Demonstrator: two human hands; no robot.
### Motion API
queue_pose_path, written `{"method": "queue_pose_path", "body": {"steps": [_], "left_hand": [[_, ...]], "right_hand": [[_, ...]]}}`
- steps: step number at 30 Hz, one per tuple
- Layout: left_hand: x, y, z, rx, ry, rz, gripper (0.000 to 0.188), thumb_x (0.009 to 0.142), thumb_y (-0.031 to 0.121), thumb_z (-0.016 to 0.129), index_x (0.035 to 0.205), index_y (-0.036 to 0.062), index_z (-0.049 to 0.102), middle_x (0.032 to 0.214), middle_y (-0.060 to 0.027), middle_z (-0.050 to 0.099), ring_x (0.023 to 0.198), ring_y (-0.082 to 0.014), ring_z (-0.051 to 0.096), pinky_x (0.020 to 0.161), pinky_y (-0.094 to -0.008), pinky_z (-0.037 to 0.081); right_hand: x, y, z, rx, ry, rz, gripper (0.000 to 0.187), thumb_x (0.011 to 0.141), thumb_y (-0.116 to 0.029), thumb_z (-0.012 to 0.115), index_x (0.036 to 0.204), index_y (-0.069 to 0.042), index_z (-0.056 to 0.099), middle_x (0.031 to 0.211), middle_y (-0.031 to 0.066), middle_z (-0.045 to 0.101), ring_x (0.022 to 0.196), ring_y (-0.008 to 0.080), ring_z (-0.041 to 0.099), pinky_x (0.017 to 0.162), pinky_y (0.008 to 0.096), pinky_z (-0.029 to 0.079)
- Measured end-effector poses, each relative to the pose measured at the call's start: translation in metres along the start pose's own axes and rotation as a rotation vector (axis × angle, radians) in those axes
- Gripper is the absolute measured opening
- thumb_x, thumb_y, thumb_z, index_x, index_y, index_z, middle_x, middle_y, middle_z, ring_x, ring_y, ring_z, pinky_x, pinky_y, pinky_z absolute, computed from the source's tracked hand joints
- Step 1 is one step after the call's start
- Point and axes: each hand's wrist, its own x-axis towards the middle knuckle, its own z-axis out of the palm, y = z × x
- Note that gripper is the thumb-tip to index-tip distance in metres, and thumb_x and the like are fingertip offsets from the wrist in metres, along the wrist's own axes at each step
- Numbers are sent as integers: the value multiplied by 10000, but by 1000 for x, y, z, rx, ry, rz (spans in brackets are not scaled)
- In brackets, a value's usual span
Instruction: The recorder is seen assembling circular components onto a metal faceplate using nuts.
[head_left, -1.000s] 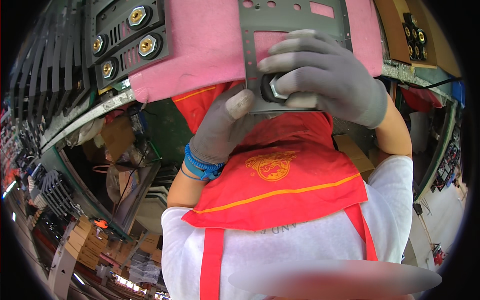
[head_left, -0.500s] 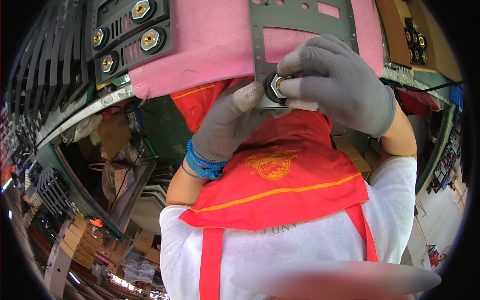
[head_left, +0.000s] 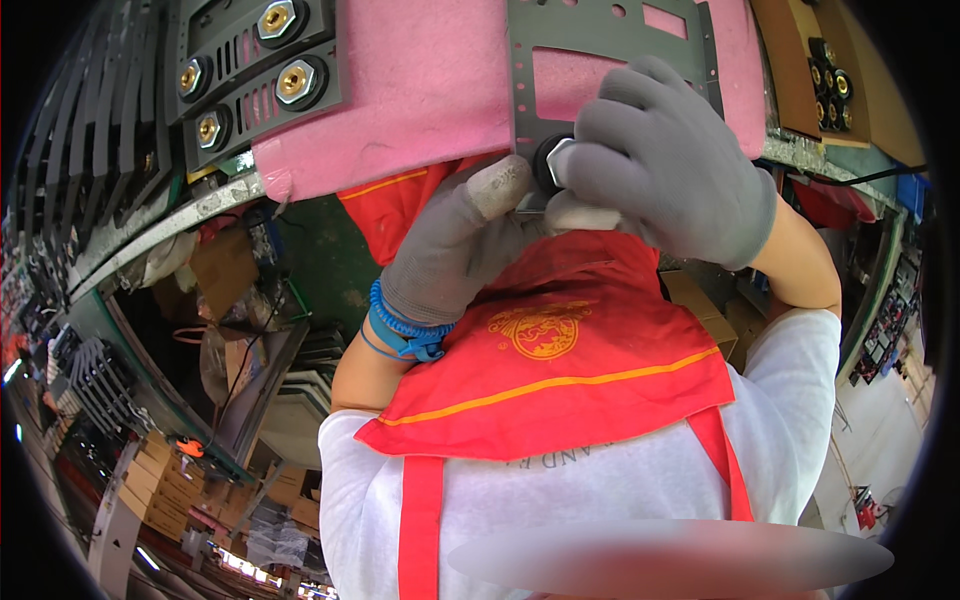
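Note:
A dark grey metal panel (head_left: 575, 32) with cut-out windows lies at the table's near edge, partly overhanging it. At its near corner sits a silver hex nut (head_left: 561, 157) in a black ring (head_left: 543, 166). My gloved right hand (head_left: 675, 165) covers much of the nut, its fingers bent and closed around it. My gloved left hand (head_left: 455, 245) holds the panel's near left corner, thumb up beside the black ring. The left fingers run underneath and are mostly hidden.
Pink foam (head_left: 415, 85) covers the table. At left lie finished-looking grey panels (head_left: 262, 118) with brass-centred nuts, beside a row of dark metal strips (head_left: 85, 110). A cardboard box (head_left: 880, 75) at right holds several black-and-brass fittings (head_left: 828, 85).
My right hand has turned over the nut, its fingers curling further and hiding the brass centre. The panel has shifted slightly right; my left hand has hardly moved.

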Motion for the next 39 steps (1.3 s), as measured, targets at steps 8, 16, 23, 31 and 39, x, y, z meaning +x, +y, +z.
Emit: {"method": "queue_pose_path", "body": {"steps": [8, 16, 23, 31, 39], "left_hand": [[0, -7, -2, -75, 102, 43, 607, 987, 412, 491, 1380, -45, 415, 1354, -176, 518, 1271, -283, 496, 1089, -408, 392], [1, -11, -5, -22, 85, 31, 579, 985, 435, 494, 1356, -9, 468, 1331, -140, 551, 1224, -259, 539, 1041, -428, 435], [2, -8, 1, -120, 157, 70, 500, 999, 374, 485, 1308, -19, 511, 1260, -108, 592, 1156, -204, 570, 1015, -370, 437], [1, 2, 11, -1, 177, 56, 501, 1004, 363, 449, 1305, -34, 511, 1261, -130, 589, 1188, -233, 552, 1058, -392, 413], [-16, 27, 45, 721, 384, 3, 461, 879, 300, 584, 1171, -56, 570, 1049, -99, 627, 982, -187, 580, 901, -335, 453]], "right_hand": [[-2, -3, -20, 154, 22, 188, 423, 698, -298, 747, 1016, -48, 626, 858, 80, 571, 773, 268, 557, 715, 382, 443], [-4, 0, -9, 120, 98, 148, 365, 754, -326, 717, 991, -56, 652, 857, 72, 563, 788, 279, 551, 750, 409, 431], [-9, 7, -1, 313, 243, 12, 469, 931, -430, 540, 631, -70, 513, 803, 75, 535, 760, 293, 511, 843, 466, 427], [-14, 3, -10, 417, 260, 125, 137, 849, -185, 665, 832, -66, 601, 826, 73, 593, 854, 306, 580, 819, 427, 451], [-21, 3, -24, 624, 76, 200, 289, 833, -160, 682, 1114, -127, 623, 1019, 76, 615, 1043, 288, 579, 881, 436, 460]]}}
